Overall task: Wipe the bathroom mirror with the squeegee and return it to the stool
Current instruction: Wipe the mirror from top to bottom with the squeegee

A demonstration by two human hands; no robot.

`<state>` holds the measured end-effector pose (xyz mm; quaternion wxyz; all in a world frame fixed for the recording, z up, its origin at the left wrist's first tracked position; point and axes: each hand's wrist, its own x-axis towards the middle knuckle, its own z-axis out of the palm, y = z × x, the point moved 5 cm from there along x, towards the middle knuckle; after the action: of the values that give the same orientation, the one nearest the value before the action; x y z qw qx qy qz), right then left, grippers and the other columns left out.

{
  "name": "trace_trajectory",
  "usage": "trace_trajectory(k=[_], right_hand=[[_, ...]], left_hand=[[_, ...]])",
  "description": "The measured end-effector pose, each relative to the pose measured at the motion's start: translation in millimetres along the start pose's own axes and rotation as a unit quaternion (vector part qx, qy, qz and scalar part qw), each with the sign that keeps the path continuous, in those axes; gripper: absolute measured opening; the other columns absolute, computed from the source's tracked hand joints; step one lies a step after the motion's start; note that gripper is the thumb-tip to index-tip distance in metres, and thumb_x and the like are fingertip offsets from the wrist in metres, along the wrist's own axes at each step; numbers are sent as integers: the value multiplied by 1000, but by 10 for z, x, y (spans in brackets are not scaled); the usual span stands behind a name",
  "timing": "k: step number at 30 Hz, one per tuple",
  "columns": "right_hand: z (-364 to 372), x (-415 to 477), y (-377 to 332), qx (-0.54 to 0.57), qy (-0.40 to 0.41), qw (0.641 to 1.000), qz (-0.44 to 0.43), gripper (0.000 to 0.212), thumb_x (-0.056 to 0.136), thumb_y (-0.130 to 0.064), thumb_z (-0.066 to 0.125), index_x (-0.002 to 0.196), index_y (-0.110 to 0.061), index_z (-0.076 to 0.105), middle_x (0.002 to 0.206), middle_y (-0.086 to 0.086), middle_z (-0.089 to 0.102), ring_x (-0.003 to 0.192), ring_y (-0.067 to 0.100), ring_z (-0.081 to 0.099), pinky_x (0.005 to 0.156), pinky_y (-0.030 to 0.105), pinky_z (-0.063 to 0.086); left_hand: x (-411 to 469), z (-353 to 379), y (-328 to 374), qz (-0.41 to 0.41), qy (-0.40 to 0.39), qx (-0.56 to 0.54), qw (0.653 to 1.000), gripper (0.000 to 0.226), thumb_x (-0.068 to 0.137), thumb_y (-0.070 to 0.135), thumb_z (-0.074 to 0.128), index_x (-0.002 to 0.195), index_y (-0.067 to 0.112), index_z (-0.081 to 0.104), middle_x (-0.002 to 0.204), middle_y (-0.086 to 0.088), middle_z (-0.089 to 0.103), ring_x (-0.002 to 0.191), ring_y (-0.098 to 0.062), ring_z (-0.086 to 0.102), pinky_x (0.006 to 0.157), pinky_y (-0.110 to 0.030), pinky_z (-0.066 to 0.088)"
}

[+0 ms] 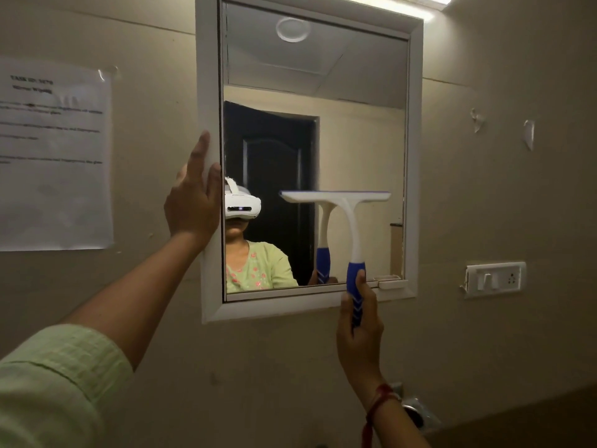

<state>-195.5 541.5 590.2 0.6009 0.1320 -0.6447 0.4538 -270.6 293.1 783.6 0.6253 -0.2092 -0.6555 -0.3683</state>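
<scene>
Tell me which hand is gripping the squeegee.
The right hand, curled round the blue handle of the squeegee. The left hand holds no tool; its straight fingers rest on the left side of the mirror frame.

Pale green textured sleeve (left arm), red thread bracelet, right wrist
</scene>
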Motion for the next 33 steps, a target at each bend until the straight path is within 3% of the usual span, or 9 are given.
trace_trajectory(k=[6, 13, 15, 19, 21, 23, 26, 29, 33], right_hand=[[43, 375, -155, 4, 19, 1000, -6, 41, 96, -17, 44, 135, -24, 35, 114, -40, 50, 92, -11, 57, 69, 1, 47], [-77, -248, 42, -16, 2, 1000, 24, 39, 90, -46, 43, 127, -50, 30, 84, 4, 56, 63, 2, 56, 52, 8, 46], [-82, -242, 7, -17, 3, 1000, 22, 38, 89, -52, 43, 125, -53, 30, 84, -3, 56, 63, 3, 57, 52, 8, 46], [-30, 76, -99, -9, 7, 1000, 7, 42, 93, -26, 44, 131, -42, 34, 106, -36, 56, 73, -6, 60, 58, 3, 48], [-7, 163, -120, -11, 13, 1000, 4, 43, 93, -27, 44, 135, -35, 34, 113, -44, 48, 87, -9, 60, 66, 2, 48], [-15, 114, -108, -13, 16, 1000, 5, 44, 92, -33, 43, 133, -42, 32, 116, -33, 52, 91, -4, 60, 71, 9, 52], [-80, -148, 25, -32, 7, 999, 14, 45, 90, -50, 39, 132, -43, 28, 103, 6, 60, 71, 7, 59, 62, 15, 52], [-136, -324, 59, -38, -4, 999, 8, 54, 86, -66, 32, 133, -39, 27, 82, 0, 55, 59, 6, 55, 54, 9, 47], [-103, -102, -51, -35, -10, 999, 4, 39, 96, -39, 36, 133, -47, 26, 90, -11, 56, 64, 4, 58, 54, 10, 49]], left_hand=[[-11, -6, 17, -6, -7, 9, 1000, 45, 100, 34, 35, 144, 29, 26, 127, -15, 56, 87, -34, 61, 68, -28, 38], [-26, -4, 21, -19, -6, 19, 1000, 45, 99, 36, 35, 143, 32, 26, 118, -19, 59, 84, -37, 60, 66, -30, 36], [-23, -4, 10, -18, -8, 17, 1000, 45, 99, 36, 35, 144, 31, 26, 119, -19, 59, 83, -36, 60, 67, -29, 36], [-35, -2, 14, -14, -5, 10, 1000, 45, 100, 35, 35, 144, 29, 27, 119, -19, 59, 72, -24, 53, 66, -26, 36], [-31, -3, 11, -15, -6, 10, 1000, 45, 100, 37, 34, 144, 31, 26, 120, -18, 59, 75, -26, 56, 66, -27, 37], [-37, -2, -7, -20, -11, 12, 1000, 45, 100, 38, 33, 143, 33, 25, 120, -18, 59, 80, -32, 61, 66, -29, 39], [-100, 7, -29, -17, -20, 14, 1000, 45, 100, 39, 30, 144, 32, 23, 110, -18, 62, 67, -25, 56, 59, -30, 41], [-147, 11, -35, -14, -19, 13, 1000, 46, 100, 38, 30, 144, 30, 24, 113, -16, 62, 64, -22, 54, 57, -28, 40], [-144, 10, -35, -14, -5, 19, 1000, 45, 100, 35, 32, 144, 30, 25, 113, -18, 62, 73, -29, 59, 60, -27, 37]])
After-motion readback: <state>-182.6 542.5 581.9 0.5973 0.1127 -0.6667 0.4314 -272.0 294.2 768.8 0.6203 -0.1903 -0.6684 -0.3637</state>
